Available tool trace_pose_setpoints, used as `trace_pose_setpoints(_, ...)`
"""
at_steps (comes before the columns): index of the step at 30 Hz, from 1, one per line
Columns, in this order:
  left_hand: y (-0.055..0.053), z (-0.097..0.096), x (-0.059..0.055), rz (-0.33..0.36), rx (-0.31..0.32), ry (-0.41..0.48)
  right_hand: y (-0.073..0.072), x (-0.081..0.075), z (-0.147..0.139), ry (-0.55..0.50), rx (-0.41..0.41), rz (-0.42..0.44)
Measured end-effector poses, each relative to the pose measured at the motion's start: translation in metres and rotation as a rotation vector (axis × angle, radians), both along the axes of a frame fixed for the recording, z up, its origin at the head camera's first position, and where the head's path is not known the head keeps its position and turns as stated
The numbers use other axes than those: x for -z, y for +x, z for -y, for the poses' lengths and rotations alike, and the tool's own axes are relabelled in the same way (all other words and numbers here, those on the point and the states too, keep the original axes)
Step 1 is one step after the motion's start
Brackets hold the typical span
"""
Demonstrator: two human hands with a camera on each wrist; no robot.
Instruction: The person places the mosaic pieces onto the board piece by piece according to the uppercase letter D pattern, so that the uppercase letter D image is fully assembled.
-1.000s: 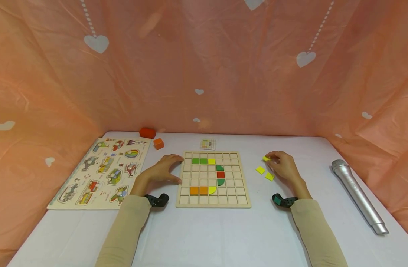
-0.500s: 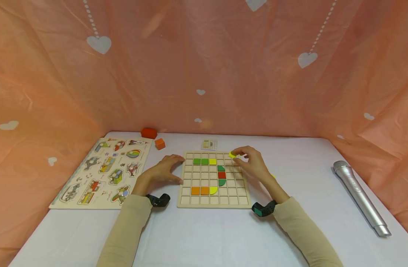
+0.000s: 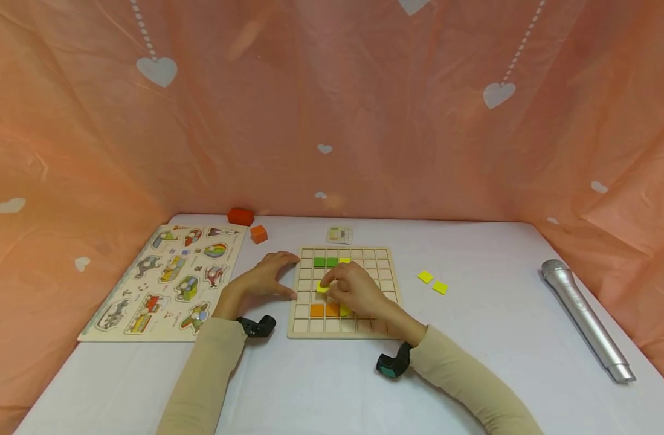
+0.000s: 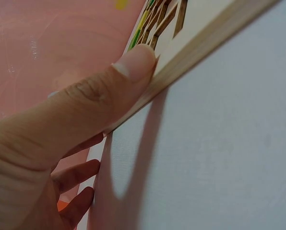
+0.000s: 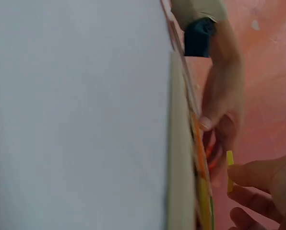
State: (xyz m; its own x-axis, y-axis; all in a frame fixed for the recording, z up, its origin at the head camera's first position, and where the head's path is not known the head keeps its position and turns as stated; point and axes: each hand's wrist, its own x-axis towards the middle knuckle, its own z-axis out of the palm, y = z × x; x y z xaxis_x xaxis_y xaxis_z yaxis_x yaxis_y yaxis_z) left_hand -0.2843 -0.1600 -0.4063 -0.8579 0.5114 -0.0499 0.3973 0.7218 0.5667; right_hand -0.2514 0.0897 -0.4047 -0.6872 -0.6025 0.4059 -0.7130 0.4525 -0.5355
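Observation:
My right hand [image 3: 359, 293] pinches a small yellow tile [image 3: 322, 288] over the left-middle squares of a wooden grid board [image 3: 345, 336]. In the right wrist view the tile [image 5: 230, 157] stands on edge between thumb and finger, apart from the board. My left hand [image 3: 263, 278] rests against the board's left edge, fingers spread; its thumb [image 4: 133, 64] touches the rim. Green tiles [image 3: 319, 262] and a partly covered yellow one lie in an upper row. Lower down are orange tiles [image 3: 317, 310] and a partly covered yellow one. My right hand hides the board's middle.
Two loose yellow tiles [image 3: 425, 277] lie right of the board. A small pattern card [image 3: 339, 235] sits behind it. To the left are a picture puzzle board [image 3: 163, 284], a red block [image 3: 240, 216] and an orange cube [image 3: 258, 234]. A silver microphone [image 3: 587, 320] lies far right.
My right hand has picked up one yellow tile from the group on the right and carried it leftward over the board. The left hand has stayed at the board's edge.

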Motion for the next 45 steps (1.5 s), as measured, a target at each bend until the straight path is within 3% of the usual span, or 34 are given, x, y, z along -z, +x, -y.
trace_pose_setpoints(12, 0.0, -0.001, 0.0, 0.003, -0.009, -0.001, -0.002, 0.008, 0.007, 0.114, -0.021, -0.038)
trace_pose_setpoints(24, -0.001, -0.001, -0.001, -0.003, 0.003, -0.004, -0.003, 0.001, 0.003, 0.259, -0.071, -0.081)
trace_pose_setpoints(30, -0.001, -0.002, -0.001, -0.008, -0.002, -0.013, -0.003, -0.009, -0.016, 0.141, -0.025, 0.015)
trace_pose_setpoints(40, -0.003, -0.002, 0.002, -0.005, -0.021, -0.023, -0.015, -0.032, -0.075, -0.044, 0.083, -0.036)
trace_pose_setpoints(45, -0.002, -0.002, 0.004, 0.006, -0.028, -0.022, -0.016, -0.036, -0.101, -0.065, 0.215, -0.025)
